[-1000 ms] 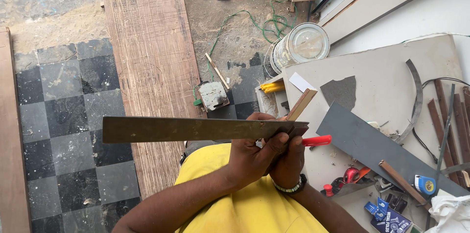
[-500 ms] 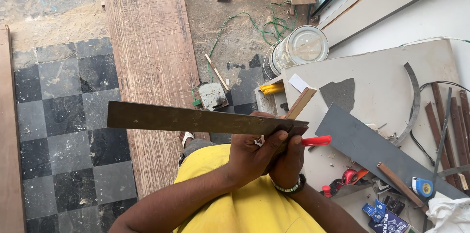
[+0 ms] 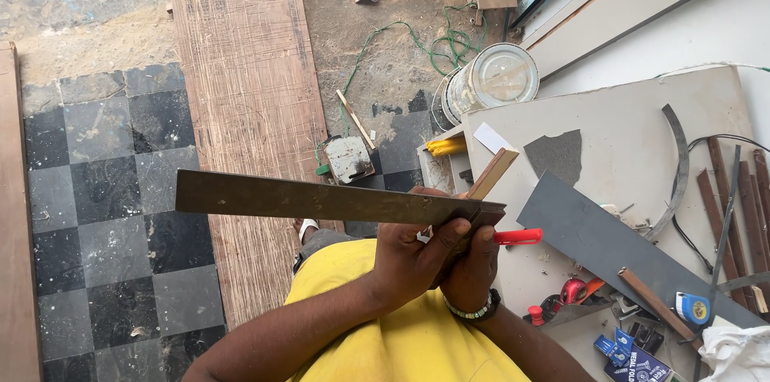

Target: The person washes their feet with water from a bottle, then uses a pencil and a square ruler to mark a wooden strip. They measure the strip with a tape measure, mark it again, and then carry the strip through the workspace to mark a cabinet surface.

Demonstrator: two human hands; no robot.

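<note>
Your left hand (image 3: 417, 258) and right hand (image 3: 473, 270), fingers clamped on try square (image 3: 321, 200) stock; long blade cantilevered over floor, slack grip risks drop.

a long scratched wooden board (image 3: 245, 117) lies on the black-and-grey checkered floor (image 3: 96, 213), a tangled green wire (image 3: 437, 45) beside a clear plastic bucket (image 3: 489, 77), and a grey panel (image 3: 618, 241) and yellow tape measure (image 3: 691, 307) rest on the counter (image 3: 626, 121).
</note>
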